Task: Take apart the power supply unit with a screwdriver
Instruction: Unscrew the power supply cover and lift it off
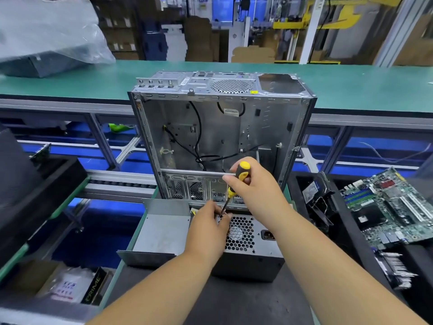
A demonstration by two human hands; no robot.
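Observation:
The grey metal power supply unit (246,256) lies on the dark mat close to me, its honeycomb fan grille (241,233) and power socket facing up. My right hand (255,188) grips the yellow-and-black screwdriver (236,181), whose tip points down at the unit's top far edge beside the grille. My left hand (208,228) rests on the unit, and its fingertips pinch around the screwdriver tip. A loose grey metal cover panel (161,231) lies to the left of the unit.
An empty silver computer case (220,137) stands open right behind the unit. A green motherboard (393,207) and other parts lie in a black tray on the right. Black trays sit left, boxes lower left, and a green bench (351,85) runs across behind.

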